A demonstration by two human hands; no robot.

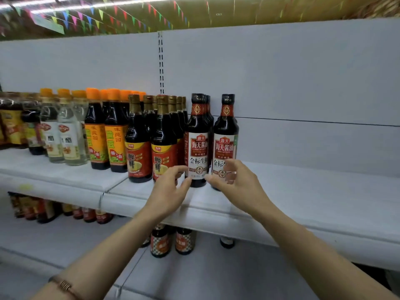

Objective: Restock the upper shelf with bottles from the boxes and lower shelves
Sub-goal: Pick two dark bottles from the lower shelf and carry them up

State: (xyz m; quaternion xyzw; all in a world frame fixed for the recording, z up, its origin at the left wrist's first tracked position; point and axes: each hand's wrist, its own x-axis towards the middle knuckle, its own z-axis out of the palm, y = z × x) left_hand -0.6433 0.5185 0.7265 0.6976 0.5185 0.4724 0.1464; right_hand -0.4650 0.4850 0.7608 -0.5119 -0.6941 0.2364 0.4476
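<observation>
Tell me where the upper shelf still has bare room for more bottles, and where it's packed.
Free: the upper shelf is bare from the rightmost black-capped soy sauce bottle to the right edge of view, back to the panel. Narrow bare strip along the front left, before the orange-capped bottles. Crowded: the left half, rows touching, and where the left hand and right hand flank the front soy bottle.

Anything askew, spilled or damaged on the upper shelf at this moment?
Nothing stands out. The bottles on the upper shelf stand upright in rows, with no spill or breakage visible. The far-left ones are too blurred to judge.
</observation>
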